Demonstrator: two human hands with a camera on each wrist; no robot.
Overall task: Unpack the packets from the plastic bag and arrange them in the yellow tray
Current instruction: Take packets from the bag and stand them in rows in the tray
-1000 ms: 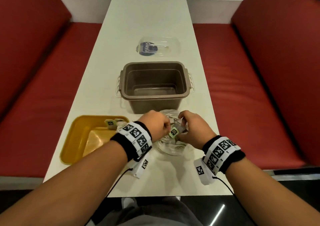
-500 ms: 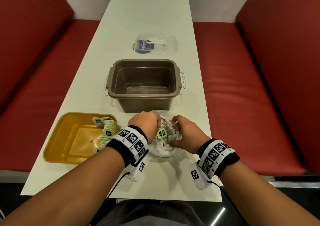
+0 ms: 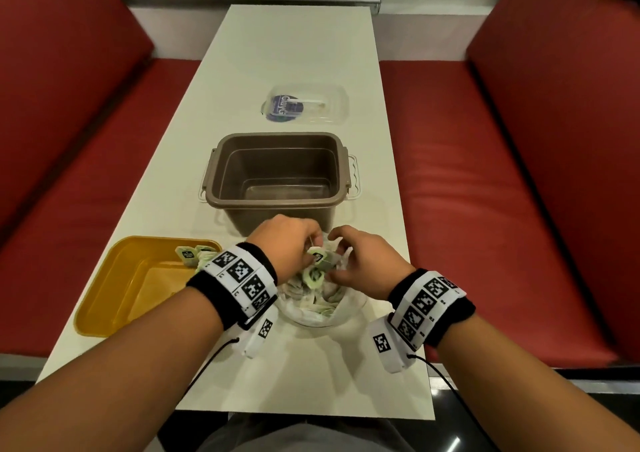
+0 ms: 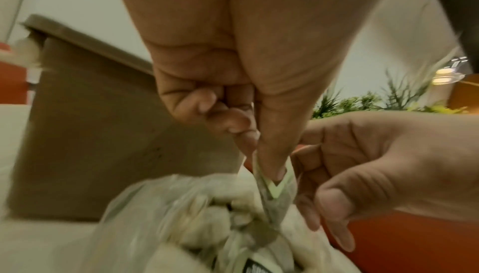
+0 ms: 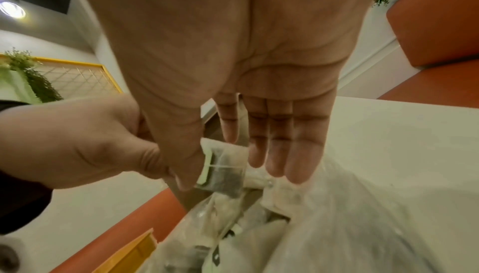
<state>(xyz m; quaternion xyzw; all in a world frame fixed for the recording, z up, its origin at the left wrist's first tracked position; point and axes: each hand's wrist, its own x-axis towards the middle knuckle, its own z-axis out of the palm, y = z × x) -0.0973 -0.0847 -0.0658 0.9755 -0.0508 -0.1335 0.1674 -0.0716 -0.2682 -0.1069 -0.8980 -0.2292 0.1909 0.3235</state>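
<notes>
The left hand is pinching a packet between thumb and fingertips above the plastic bag, seemingly to carry it to the yellow tray alongside, while the right hand, fingers extended together, is steadying the bag.

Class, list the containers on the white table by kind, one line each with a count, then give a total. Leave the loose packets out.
yellow tray: 1
brown tub: 1
clear lidded box: 1
plastic bag: 1
Total: 4
</notes>
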